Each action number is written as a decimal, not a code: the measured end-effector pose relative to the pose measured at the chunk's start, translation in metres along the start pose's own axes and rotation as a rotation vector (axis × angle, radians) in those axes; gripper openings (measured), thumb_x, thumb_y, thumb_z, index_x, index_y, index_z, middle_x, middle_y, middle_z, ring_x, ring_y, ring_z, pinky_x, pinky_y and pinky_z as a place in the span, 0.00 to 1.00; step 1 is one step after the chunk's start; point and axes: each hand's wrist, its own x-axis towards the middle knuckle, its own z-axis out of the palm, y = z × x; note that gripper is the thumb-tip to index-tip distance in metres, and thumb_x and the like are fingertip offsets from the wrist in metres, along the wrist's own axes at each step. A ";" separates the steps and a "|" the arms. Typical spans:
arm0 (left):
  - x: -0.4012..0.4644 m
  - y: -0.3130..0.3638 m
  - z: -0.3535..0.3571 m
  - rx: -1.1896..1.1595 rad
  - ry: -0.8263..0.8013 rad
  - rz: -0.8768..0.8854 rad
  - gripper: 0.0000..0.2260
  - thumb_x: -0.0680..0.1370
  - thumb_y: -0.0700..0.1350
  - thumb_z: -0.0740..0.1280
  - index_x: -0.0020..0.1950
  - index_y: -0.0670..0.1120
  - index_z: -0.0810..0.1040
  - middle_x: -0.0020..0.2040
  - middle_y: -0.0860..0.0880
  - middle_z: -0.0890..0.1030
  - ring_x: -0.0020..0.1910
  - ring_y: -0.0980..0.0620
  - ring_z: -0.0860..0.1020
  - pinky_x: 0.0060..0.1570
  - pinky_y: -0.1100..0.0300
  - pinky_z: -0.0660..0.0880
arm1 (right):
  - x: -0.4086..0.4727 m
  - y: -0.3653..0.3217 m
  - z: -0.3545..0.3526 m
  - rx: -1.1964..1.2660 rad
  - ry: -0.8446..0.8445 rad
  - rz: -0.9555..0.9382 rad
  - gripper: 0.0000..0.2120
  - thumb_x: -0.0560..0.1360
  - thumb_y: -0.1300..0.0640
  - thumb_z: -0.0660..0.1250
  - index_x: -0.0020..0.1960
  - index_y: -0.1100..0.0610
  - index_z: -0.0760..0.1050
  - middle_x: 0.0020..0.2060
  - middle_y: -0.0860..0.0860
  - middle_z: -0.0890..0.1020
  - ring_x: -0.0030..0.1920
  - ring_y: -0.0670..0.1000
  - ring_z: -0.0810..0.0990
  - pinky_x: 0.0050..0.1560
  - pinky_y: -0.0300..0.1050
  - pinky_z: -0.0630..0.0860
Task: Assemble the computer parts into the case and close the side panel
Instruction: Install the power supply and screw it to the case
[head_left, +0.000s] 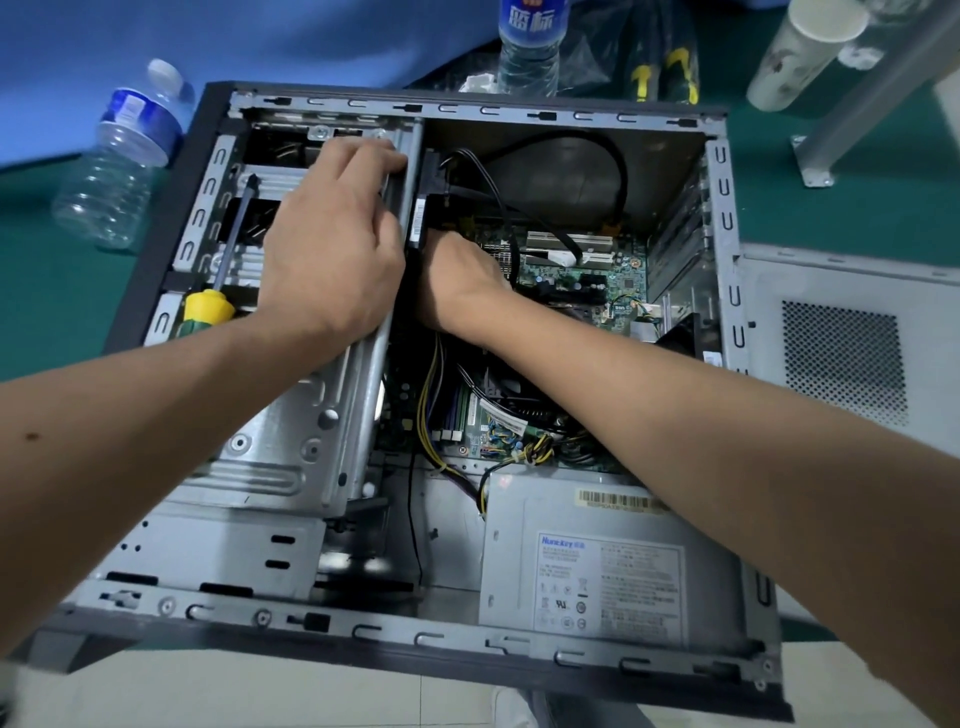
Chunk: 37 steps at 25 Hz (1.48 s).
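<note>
Case: the computer case (156, 218) lies on its side across the middle of the frame, open face up, so you can reach straight down into it.
Left hand: your left hand (332, 244) rests on the drive cage (291, 441) left of centre, fingers curled over its upper edge; this looks like bracing.
Right hand: your right hand (457, 280) dips behind the cage at centre; its fingers are hidden, so I cannot tell what they hold.
Motherboard: the motherboard (571, 270) sits seated at centre right, cables looping above it.
Power supply: the power supply (613, 582) is mounted at lower right.
Screwdriver: a yellow-handled screwdriver (208, 306) rests on the cage at left, close to hand.
Side panel: the side panel (841, 353) lies off the case at the right edge, so closing is not yet done.
Bottles: two water bottles, one (119, 161) at upper left, one (530, 47) at top centre.
</note>
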 end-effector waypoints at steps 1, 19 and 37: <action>0.001 0.000 0.000 0.003 -0.002 0.004 0.21 0.77 0.40 0.56 0.70 0.47 0.71 0.70 0.49 0.70 0.63 0.45 0.73 0.61 0.49 0.72 | 0.000 -0.002 -0.001 -0.014 -0.002 0.002 0.14 0.79 0.58 0.61 0.63 0.56 0.77 0.57 0.55 0.82 0.58 0.57 0.81 0.45 0.42 0.69; 0.000 -0.001 0.000 0.008 0.000 -0.016 0.21 0.77 0.42 0.55 0.70 0.49 0.70 0.69 0.50 0.70 0.61 0.48 0.73 0.58 0.52 0.72 | -0.002 -0.002 -0.004 0.090 0.004 -0.007 0.15 0.81 0.60 0.58 0.65 0.59 0.75 0.60 0.58 0.80 0.60 0.58 0.79 0.56 0.47 0.76; 0.000 -0.002 0.001 0.017 0.010 0.005 0.21 0.77 0.41 0.54 0.69 0.48 0.70 0.67 0.49 0.70 0.59 0.50 0.73 0.54 0.55 0.70 | 0.008 0.003 -0.014 -0.080 -0.070 -0.091 0.05 0.78 0.62 0.63 0.48 0.58 0.78 0.46 0.55 0.81 0.51 0.52 0.81 0.45 0.41 0.73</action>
